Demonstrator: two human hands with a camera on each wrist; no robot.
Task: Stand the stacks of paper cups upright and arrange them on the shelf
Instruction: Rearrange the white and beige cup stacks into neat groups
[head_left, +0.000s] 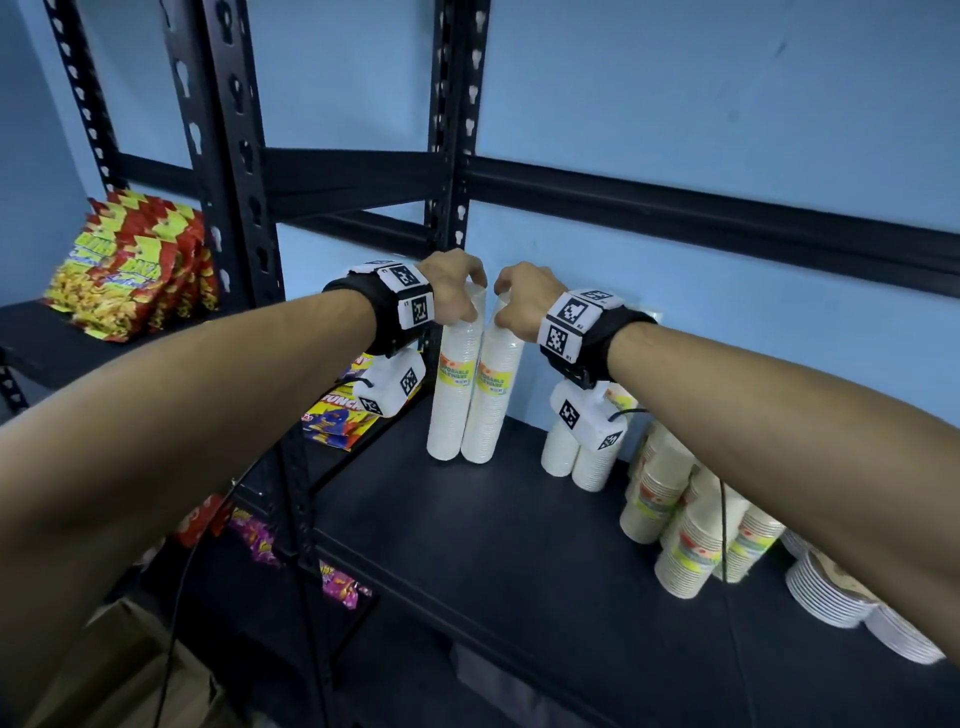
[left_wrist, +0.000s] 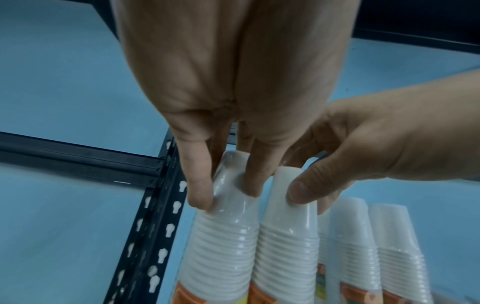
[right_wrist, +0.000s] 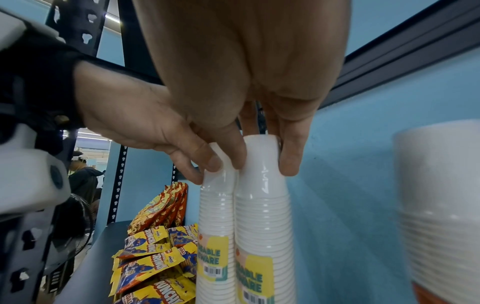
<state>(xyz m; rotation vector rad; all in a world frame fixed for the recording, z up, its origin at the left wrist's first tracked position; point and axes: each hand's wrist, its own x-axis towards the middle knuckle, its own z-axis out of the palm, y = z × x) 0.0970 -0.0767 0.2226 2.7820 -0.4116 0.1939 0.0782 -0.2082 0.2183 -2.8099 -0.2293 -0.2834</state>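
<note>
snack bags: far left, neighbouring shelf bay; more packets low behind the L wrist. Not task items.

left hand: fingers curled over the top of the left stack, pinching it thru the clear wrap just below the top cup. Gripping, not open.

left stack: upright on the shelf, near the black upright post, side touching its neighbour.

right stack: upright too, just R of the left stack, labels facing out.

right hand: thumb one side, fingers the other, pinching the top cup of the right stack. Also gripping.

handling (judgement): paper cups nested in thin film, so prob. very light, top-heavy for their narrow base, tips easily. Film looks glossy, likely slippery; cup walls soft, crush if squeezed hard. Top pinch is fine for steadying/nudging; for a lift, better to wrap mid-stack around the label, w/ light pressure.

white stacks: two more further R, partly hidden by the R wrist unit, seem upright.

tan stacks: R of those, leaning together, not plumb; prob. next to sort.

plates: far R, stacked, lying tilted.

progress (judgement): two stacks in hand stood, need only squaring up before letting go.
</note>
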